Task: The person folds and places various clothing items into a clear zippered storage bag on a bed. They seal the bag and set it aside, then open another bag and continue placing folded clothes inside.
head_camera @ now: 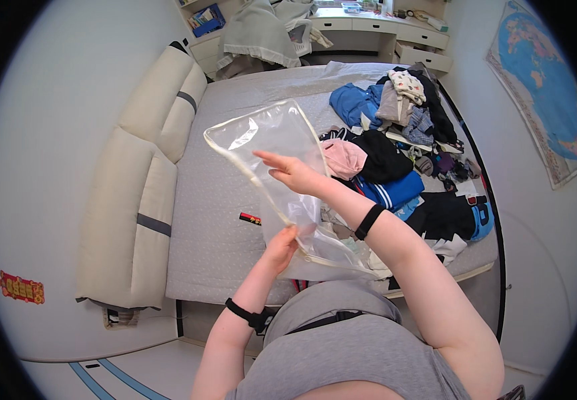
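A clear plastic storage bag with cream piping [288, 125] spreads out above the bed in front of me. My left hand [283, 245] grips its edge near the lower middle. Over the bag's upper panel reaches my right hand [291, 172], fingers extended and apart, holding nothing; whether it touches the plastic I cannot tell. A folded pink garment [343, 158], a black garment [383, 156] and blue clothing with white stripes [393, 190] lie just right of the bag. Left of the bag, a small red and black item [250, 218] rests on the mattress.
The bed [208, 200] has a padded cream headboard [118, 215] on its left. Piled clothes [356, 102] and small dark items [448, 165] cover its right side. A draped chair [263, 35] and a white desk [353, 24] stand beyond; a world map [543, 85] hangs on the right wall.
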`<state>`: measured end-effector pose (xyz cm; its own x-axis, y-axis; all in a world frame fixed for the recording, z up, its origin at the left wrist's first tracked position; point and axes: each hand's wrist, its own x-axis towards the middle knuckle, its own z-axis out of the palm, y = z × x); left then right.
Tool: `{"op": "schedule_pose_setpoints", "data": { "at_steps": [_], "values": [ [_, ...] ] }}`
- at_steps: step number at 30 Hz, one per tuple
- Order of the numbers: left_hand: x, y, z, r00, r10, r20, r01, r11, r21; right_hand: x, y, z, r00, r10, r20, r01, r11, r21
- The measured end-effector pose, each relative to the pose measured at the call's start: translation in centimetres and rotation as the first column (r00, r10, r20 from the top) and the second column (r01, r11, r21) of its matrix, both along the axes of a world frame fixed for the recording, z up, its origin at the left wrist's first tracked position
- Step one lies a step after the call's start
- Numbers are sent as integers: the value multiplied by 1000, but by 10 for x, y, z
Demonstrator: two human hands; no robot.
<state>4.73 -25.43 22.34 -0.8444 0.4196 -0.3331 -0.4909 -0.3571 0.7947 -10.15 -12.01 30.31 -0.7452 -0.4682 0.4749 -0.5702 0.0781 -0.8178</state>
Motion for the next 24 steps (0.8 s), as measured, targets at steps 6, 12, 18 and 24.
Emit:
{"op": "schedule_pose_setpoints", "data": {
  "at_steps": [6, 12, 18, 24],
  "values": [
    [-7, -53, 24, 958, 261, 115, -285, 901, 326, -9, 76, -49, 860, -483, 167, 510, 831, -221],
    [-15, -73, 22, 946, 311, 90, -322, 867, 380, 41, 150, -145, 569, -443, 693, 612, 791, 3],
    [-20, -69, 26, 968, 231, 94, -249, 909, 333, 53, 91, -175, 570, -244, 784, 394, 919, -1],
    [-11, -109, 23, 936, 351, 24, -352, 934, 57, 20, 85, -158, 699, -224, 680, 439, 884, -160]
  ]
}}
